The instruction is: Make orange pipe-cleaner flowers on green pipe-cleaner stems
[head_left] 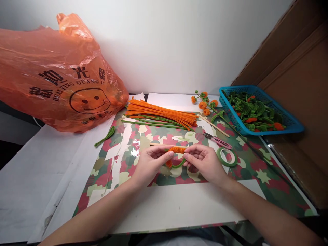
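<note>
Between my two hands is a coiled orange pipe cleaner (177,149) on a green pipe cleaner (178,166) that curves in a loop below it. My left hand (151,163) pinches the coil's left part between thumb and fingers. At the other end, the fingertips of my right hand (203,162) are closed on the orange coil and the green stem. Just behind my hands lies a thin wooden stick (160,144), partly covered by them. A roll of green tape (227,156) and pink-handled snips (218,140) lie right of my right hand.
Orange pipe cleaners (161,112) lie in a bundle behind green pipe cleaners (156,123). A finished flower stem (206,104) and another wooden stick (215,126) are nearby. A blue basket (271,132) holds leaves; an orange plastic bag (64,78) stands left. A green leaf piece (105,136) lies left.
</note>
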The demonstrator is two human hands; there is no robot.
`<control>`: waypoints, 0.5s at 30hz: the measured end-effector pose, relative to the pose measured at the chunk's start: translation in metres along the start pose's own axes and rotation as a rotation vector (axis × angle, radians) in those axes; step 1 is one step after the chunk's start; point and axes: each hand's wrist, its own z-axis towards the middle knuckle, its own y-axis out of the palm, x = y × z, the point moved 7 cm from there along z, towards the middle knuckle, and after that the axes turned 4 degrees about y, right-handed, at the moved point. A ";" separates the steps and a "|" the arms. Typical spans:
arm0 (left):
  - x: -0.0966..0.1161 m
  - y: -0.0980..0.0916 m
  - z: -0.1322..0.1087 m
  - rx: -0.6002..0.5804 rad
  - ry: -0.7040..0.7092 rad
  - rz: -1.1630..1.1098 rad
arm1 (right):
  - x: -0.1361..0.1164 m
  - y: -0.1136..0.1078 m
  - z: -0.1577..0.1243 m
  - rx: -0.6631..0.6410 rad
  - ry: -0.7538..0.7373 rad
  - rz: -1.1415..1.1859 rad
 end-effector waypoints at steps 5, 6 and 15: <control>-0.008 -0.005 0.004 0.037 -0.016 -0.081 | -0.002 -0.006 0.000 0.108 -0.067 0.026; -0.010 -0.004 0.004 0.028 -0.023 -0.096 | -0.002 -0.006 0.000 0.127 -0.080 0.030; -0.012 0.009 0.001 -0.072 -0.082 -0.167 | 0.007 -0.002 -0.001 0.118 -0.080 0.102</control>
